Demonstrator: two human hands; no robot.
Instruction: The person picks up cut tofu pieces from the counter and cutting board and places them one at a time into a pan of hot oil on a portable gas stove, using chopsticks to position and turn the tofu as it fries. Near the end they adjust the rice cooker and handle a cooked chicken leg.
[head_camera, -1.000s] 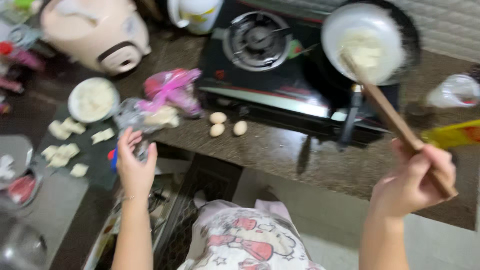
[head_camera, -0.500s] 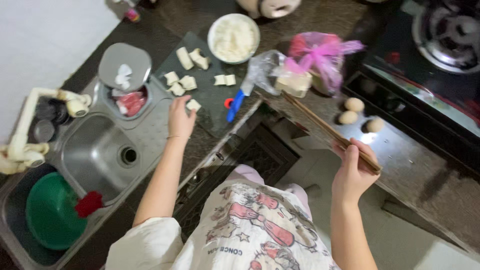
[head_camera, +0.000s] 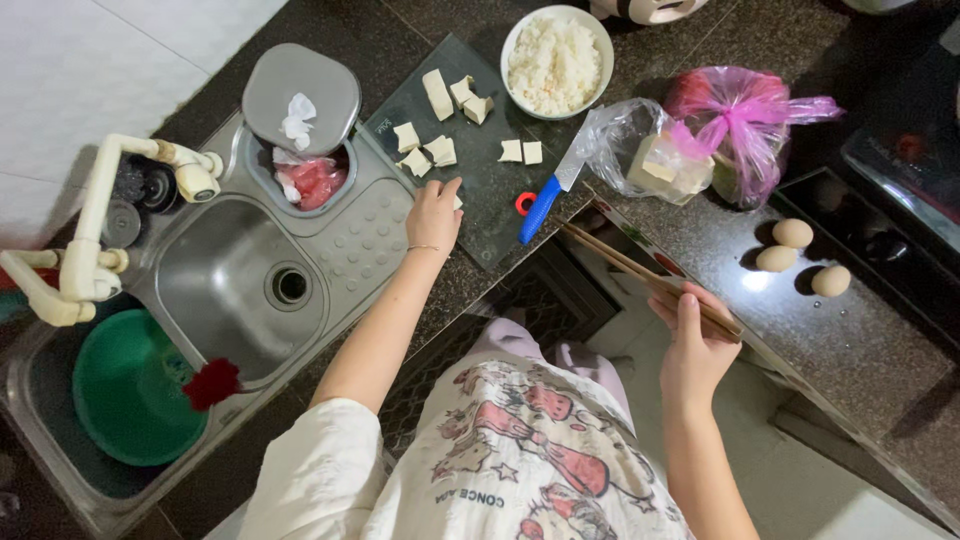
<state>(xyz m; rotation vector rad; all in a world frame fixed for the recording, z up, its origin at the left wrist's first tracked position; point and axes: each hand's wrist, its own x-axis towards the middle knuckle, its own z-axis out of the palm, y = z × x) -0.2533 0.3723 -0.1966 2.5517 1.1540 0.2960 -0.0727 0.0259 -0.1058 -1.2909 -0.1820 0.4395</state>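
Nearest the camera, the right hand (head_camera: 695, 345) is closed around a pair of long wooden chopsticks (head_camera: 645, 280), held clear of the dark speckled stone bench (head_camera: 720, 240), their tips pointing toward the blue-handled kitchen knife (head_camera: 545, 200). The left hand (head_camera: 433, 215) reaches out over the dark glass cutting board (head_camera: 480, 215), fingers curled down onto a pale cube of tofu at the board's near edge; the cube is mostly hidden under the fingers, so I cannot tell whether it is pinched or only touched. The step in hand looks like gathering cut tofu from the board: the next move would call for a light pinch, since these soft cubes crumble easily.

Further along the board lie the other white tofu cubes (head_camera: 440, 150), scattered in small groups. To the left sits the stainless steel sink (head_camera: 230, 270) with a round green plastic basin (head_camera: 125, 400) beside it. Beyond the board stands a white bowl of cooked rice (head_camera: 557, 62). To the right are a clear plastic bag holding a tofu block (head_camera: 645, 155), a knotted pink plastic bag (head_camera: 745, 125), and three pale eggs (head_camera: 792, 233) resting on the bench.
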